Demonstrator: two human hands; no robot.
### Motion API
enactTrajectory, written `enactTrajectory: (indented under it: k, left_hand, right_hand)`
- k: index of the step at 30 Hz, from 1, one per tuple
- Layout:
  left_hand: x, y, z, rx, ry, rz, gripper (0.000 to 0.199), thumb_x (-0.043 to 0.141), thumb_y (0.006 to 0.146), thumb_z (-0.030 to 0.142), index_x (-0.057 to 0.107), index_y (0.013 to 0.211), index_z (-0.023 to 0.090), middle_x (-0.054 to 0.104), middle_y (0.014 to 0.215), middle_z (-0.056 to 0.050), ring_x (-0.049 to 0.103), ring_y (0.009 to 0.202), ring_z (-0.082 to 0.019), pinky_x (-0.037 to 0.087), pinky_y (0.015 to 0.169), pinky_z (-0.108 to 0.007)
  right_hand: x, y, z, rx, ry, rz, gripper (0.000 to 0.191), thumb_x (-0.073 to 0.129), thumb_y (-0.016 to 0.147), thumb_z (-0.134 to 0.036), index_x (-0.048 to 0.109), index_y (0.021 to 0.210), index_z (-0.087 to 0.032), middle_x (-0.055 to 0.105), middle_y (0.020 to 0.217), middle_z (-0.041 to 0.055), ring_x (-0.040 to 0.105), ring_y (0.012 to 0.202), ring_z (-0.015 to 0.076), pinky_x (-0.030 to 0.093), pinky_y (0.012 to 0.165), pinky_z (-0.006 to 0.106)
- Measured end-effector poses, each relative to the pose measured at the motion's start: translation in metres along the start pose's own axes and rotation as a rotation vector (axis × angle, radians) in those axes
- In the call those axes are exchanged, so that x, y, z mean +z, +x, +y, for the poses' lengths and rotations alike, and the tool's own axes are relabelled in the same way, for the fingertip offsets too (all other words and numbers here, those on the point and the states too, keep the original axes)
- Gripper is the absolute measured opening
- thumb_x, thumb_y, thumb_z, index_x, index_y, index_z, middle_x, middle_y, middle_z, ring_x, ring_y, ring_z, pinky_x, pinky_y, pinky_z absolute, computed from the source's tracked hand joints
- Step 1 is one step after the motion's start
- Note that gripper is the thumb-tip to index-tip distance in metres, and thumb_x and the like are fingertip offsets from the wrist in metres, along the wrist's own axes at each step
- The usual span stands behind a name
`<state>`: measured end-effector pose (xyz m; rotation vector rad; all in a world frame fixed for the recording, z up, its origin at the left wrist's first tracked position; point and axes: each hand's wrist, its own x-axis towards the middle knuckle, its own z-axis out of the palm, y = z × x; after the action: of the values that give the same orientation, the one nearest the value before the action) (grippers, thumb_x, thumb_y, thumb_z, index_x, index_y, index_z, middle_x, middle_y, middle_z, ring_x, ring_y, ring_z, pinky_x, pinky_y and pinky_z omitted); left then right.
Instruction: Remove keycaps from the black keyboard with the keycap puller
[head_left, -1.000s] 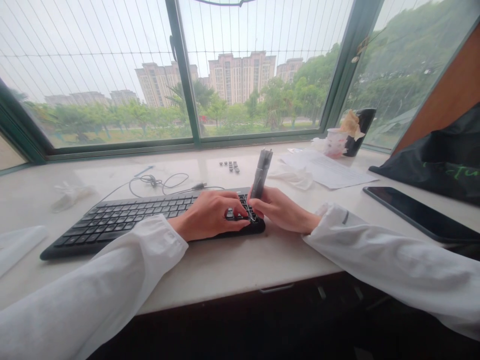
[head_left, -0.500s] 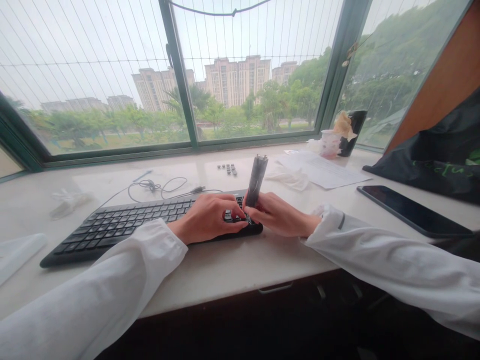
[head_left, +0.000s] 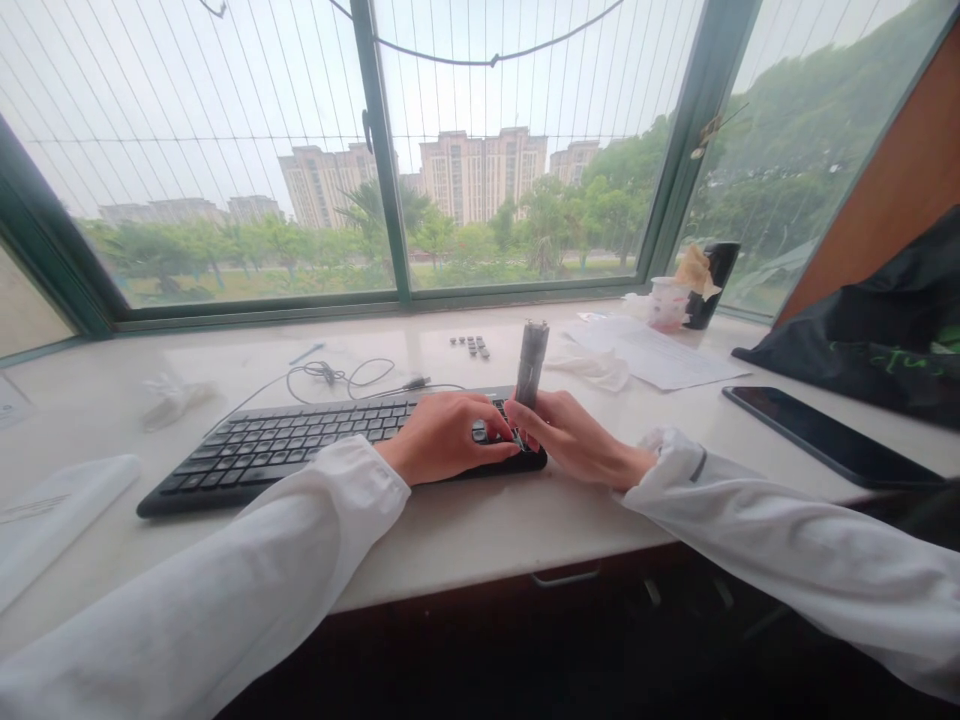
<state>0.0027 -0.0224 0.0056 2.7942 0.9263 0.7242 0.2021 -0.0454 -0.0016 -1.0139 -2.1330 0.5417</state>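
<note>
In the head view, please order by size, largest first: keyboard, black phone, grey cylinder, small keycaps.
Keyboard, then black phone, then grey cylinder, then small keycaps; the cylinder stands nearer the camera than the keycaps.

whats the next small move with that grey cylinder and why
Probably lift the grey cylinder clear of the keyboard with the right hand: it stands upright right at the keys, where the left hand also rests, so room there looks tight.

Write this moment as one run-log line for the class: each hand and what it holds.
left hand: fingers on keys of black keyboard | right hand: holds dark grey cylinder upright above keyboard's right end
</note>
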Motion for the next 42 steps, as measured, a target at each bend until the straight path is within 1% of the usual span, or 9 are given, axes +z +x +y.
enactTrajectory:
  k: [3,5,7,12,16,19,27,34,42]
  left_hand:
    - [0.001,-0.001,-0.003,0.011,0.000,0.012,0.021,0.066,0.082,0.046,0.073,0.084,0.026,0.072,0.088,0.003,0.064,0.080,-0.015,0.040,0.071,-0.025]
    - [0.001,-0.001,-0.004,0.024,-0.001,0.009,0.025,0.066,0.081,0.049,0.073,0.085,0.026,0.072,0.089,0.002,0.064,0.081,-0.015,0.040,0.071,-0.025]
    - [0.001,-0.001,-0.005,0.036,-0.014,0.006,0.029,0.065,0.081,0.053,0.073,0.084,0.026,0.072,0.088,0.002,0.065,0.081,-0.015,0.039,0.069,-0.024]
    - [0.003,0.000,-0.009,0.041,-0.028,0.022,0.029,0.064,0.082,0.054,0.072,0.082,0.026,0.072,0.091,0.003,0.065,0.081,-0.016,0.039,0.068,-0.024]
    - [0.005,0.001,-0.012,0.058,0.004,0.020,0.022,0.066,0.080,0.048,0.072,0.081,0.027,0.072,0.091,0.004,0.066,0.081,-0.016,0.037,0.066,-0.023]
    - [0.006,0.001,-0.013,0.038,0.023,0.036,0.021,0.068,0.079,0.047,0.072,0.078,0.026,0.072,0.089,0.004,0.066,0.080,-0.016,0.036,0.064,-0.023]
    - [0.006,0.001,-0.013,0.057,0.028,0.029,0.024,0.064,0.081,0.048,0.072,0.081,0.026,0.072,0.093,0.003,0.066,0.082,-0.017,0.037,0.067,-0.024]
    - [0.005,0.001,-0.011,0.058,0.021,0.025,0.018,0.067,0.078,0.042,0.069,0.077,0.024,0.071,0.087,0.004,0.064,0.075,-0.013,0.035,0.064,-0.023]
    - [0.004,0.001,-0.008,0.008,0.075,0.001,0.021,0.069,0.075,0.043,0.069,0.074,0.022,0.070,0.079,0.003,0.063,0.071,-0.015,0.033,0.059,-0.023]
  right_hand:
    - [0.010,0.003,0.000,0.053,-0.120,0.124,0.049,0.037,0.097,-0.049,0.055,0.064,-0.017,0.052,0.053,-0.0014,0.047,0.052,0.0112,0.031,0.053,0.024]
    - [0.016,0.005,0.001,0.032,-0.222,0.197,0.045,0.037,0.097,-0.044,0.056,0.066,-0.017,0.055,0.055,-0.0008,0.048,0.052,0.0116,0.032,0.053,0.024]
    - [0.021,0.007,0.002,-0.016,-0.308,0.223,0.039,0.038,0.097,-0.039,0.058,0.071,-0.018,0.059,0.058,0.0003,0.051,0.053,0.0126,0.033,0.055,0.025]
    - [0.026,0.007,0.006,-0.095,-0.420,0.222,0.030,0.038,0.097,-0.036,0.059,0.088,-0.017,0.068,0.068,0.0047,0.061,0.057,0.0170,0.036,0.056,0.026]
    - [0.027,0.008,0.010,-0.210,-0.475,0.194,0.029,0.038,0.097,-0.036,0.058,0.093,-0.016,0.068,0.068,0.0055,0.062,0.055,0.0171,0.036,0.055,0.026]
    - [0.028,0.009,0.010,-0.260,-0.496,0.185,0.029,0.038,0.098,-0.036,0.058,0.091,-0.016,0.066,0.064,0.0051,0.060,0.053,0.0162,0.036,0.055,0.025]
    - [0.029,0.010,0.013,-0.259,-0.488,0.243,0.027,0.040,0.096,-0.034,0.056,0.083,-0.016,0.065,0.062,0.0050,0.059,0.052,0.0161,0.037,0.054,0.026]
    - [0.027,0.009,0.014,-0.325,-0.511,0.261,0.028,0.040,0.096,-0.032,0.055,0.078,-0.017,0.063,0.059,0.0040,0.057,0.049,0.0146,0.035,0.052,0.026]
    - [0.025,0.009,0.011,-0.408,-0.517,0.240,0.031,0.042,0.097,-0.035,0.055,0.076,-0.017,0.062,0.055,0.0034,0.056,0.046,0.0139,0.036,0.050,0.025]
